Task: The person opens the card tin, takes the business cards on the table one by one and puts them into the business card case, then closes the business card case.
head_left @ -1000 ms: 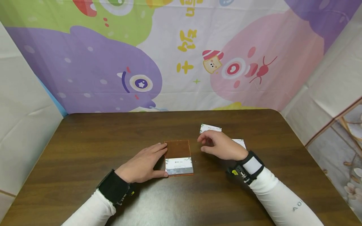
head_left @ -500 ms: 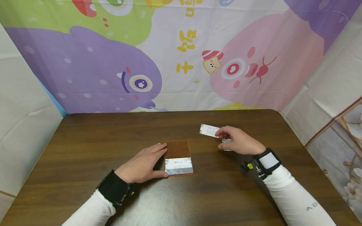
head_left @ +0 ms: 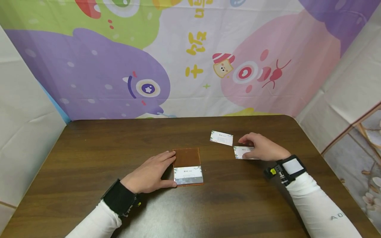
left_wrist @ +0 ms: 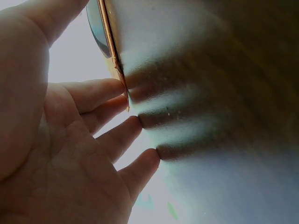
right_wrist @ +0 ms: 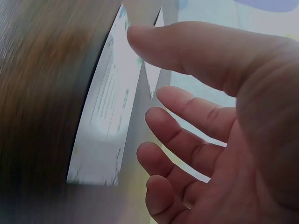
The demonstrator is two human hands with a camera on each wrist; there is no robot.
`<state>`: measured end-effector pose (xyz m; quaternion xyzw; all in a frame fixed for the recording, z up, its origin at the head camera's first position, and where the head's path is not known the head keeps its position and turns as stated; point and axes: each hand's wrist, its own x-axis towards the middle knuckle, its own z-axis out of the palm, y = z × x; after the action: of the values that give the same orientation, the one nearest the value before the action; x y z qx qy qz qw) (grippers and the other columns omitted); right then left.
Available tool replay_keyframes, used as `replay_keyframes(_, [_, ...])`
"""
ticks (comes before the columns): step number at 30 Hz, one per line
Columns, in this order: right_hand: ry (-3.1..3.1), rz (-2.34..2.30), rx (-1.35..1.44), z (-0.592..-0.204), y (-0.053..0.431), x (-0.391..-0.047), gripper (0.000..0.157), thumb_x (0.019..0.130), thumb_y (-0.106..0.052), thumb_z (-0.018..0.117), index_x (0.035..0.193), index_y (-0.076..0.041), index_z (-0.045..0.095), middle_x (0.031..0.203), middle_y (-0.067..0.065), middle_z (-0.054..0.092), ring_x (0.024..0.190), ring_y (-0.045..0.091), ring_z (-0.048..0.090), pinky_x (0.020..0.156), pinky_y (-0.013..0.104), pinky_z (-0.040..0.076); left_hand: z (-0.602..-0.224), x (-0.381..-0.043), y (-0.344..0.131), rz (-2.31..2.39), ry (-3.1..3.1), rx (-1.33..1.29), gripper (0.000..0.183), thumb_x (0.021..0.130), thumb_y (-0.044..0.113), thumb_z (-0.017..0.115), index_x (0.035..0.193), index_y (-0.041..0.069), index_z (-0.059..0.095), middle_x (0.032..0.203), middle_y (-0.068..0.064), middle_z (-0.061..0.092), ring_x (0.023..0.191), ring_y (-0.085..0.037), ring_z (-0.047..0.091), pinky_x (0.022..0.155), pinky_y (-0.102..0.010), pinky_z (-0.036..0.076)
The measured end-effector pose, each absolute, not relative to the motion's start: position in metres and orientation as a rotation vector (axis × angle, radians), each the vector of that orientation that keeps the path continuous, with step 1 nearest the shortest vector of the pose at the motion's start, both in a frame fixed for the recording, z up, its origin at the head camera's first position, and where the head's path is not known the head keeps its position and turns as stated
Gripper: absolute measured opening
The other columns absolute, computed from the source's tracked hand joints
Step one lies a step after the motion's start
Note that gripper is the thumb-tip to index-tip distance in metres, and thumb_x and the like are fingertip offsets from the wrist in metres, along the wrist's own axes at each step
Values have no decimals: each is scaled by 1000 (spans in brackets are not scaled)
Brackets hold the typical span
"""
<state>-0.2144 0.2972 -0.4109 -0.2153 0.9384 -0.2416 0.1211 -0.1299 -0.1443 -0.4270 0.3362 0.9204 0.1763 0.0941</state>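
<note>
A brown leather card holder (head_left: pixel 187 157) lies on the table with a white business card (head_left: pixel 188 172) in its lower part, behind a clear pocket. My left hand (head_left: pixel 150 172) rests at the holder's left edge, thumb and fingertips touching it, fingers fairly straight. Over a second business card (head_left: pixel 239 152) on the right hovers my right hand (head_left: pixel 259 148), thumb and fingers parted and nothing between them. In the right wrist view that card (right_wrist: pixel 105 116) lies flat beside the thumb. Another business card (head_left: pixel 221 138) lies just behind and to the left of it.
The dark wooden table (head_left: pixel 119 138) runs back to a cartoon-printed cloth (head_left: pixel 190 92) hanging at its far edge. Pale cloth panels (head_left: pixel 26 115) stand on both sides.
My right hand has moved right, from beside the far card to over the nearer right one, uncovering the far card. The left hand and the holder have stayed put.
</note>
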Motion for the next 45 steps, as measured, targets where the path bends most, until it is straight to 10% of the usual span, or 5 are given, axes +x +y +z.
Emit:
replay_keyframes(35, [2703,-697,-533,-414,322,-214,53,81,-24,95,117,-3,63,100,7,60,94,25,55,81,38,46,-426,-130,-143,515,2733,985,89,97,51,76,159,-4,44,168,-21,35,156,-41,31,121,-61,33])
replay_keyframes(45, [2760,-698,-550,-417,319,-214,26,91,-15,86,109,-10,68,98,2,64,93,23,57,82,40,48,-426,-130,-144,511,2735,988,89,97,51,76,159,-4,43,168,-21,35,156,-40,31,121,-61,33])
